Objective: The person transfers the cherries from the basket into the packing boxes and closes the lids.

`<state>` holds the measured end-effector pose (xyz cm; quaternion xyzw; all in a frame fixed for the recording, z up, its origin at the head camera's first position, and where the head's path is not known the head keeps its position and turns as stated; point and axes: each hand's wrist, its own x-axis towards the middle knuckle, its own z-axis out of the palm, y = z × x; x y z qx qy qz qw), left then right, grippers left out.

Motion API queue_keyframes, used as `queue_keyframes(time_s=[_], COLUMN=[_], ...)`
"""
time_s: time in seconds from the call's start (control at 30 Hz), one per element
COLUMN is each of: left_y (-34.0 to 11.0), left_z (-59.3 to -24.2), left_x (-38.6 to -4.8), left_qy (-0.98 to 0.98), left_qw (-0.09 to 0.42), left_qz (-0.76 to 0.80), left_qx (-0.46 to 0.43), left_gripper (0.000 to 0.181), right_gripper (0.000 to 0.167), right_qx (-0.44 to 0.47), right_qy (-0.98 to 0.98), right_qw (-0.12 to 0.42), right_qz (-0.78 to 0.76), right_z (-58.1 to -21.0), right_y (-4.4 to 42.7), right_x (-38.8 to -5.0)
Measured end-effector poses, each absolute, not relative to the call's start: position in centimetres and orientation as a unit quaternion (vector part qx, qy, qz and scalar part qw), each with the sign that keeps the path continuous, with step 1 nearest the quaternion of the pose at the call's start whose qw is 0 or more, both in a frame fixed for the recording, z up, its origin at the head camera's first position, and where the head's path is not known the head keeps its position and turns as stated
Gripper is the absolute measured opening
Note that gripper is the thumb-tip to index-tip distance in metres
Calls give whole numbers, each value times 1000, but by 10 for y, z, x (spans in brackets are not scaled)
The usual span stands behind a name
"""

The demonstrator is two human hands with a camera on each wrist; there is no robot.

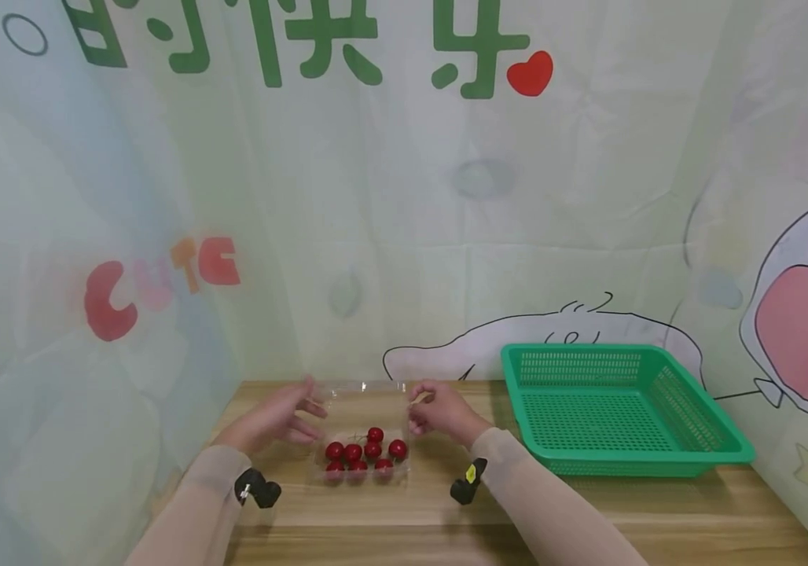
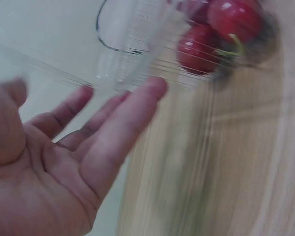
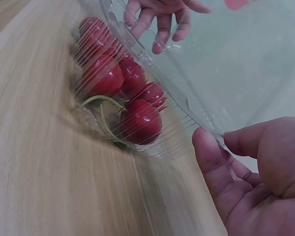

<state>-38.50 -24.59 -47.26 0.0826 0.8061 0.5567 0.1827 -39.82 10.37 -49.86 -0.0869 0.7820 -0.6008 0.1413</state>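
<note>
A clear plastic clamshell box (image 1: 364,387) stands on the table with its lid raised at the back. Several red cherries (image 1: 353,453) lie in its base, and a few green stems show in the right wrist view. My right hand (image 1: 442,409) pinches the box's rim between thumb and index finger at the right side. At the left side is my left hand (image 1: 284,413), palm toward the box and fingers spread. In the left wrist view its fingertips (image 2: 155,87) lie against or very near the plastic edge; contact is hard to tell.
A green plastic basket (image 1: 630,454) with perforated walls stands on the wooden table (image 1: 361,542) to the right. Behind and at the left hangs a printed cloth backdrop (image 1: 376,236), close to the table's back edge.
</note>
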Motion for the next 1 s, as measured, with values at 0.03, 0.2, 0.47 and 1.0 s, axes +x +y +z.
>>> queue_keyframes(time_s=[0.03,0.2,0.47,1.0], left_y=[-247,-250,-252,-245], left_z=[-472,-470,-471,-473], left_x=[-385,-382,-383,-379], left_qy=[803,784,783,867], left_qw=[189,217,232,220], left_qz=[559,574,565,420], left_qx=[86,92,119,153], left_gripper=[76,71,64,88], right_gripper=[23,21,31,7], right_qx=[-83,-62,-66,-93], right_qy=[782,776,772,843], right_qw=[139,130,124,101], right_qz=[-602,-614,-619,-520], right_z=[-499,-500,-501,-494], right_y=[104,105,108,108], right_x=[-398,-398,-399,-384])
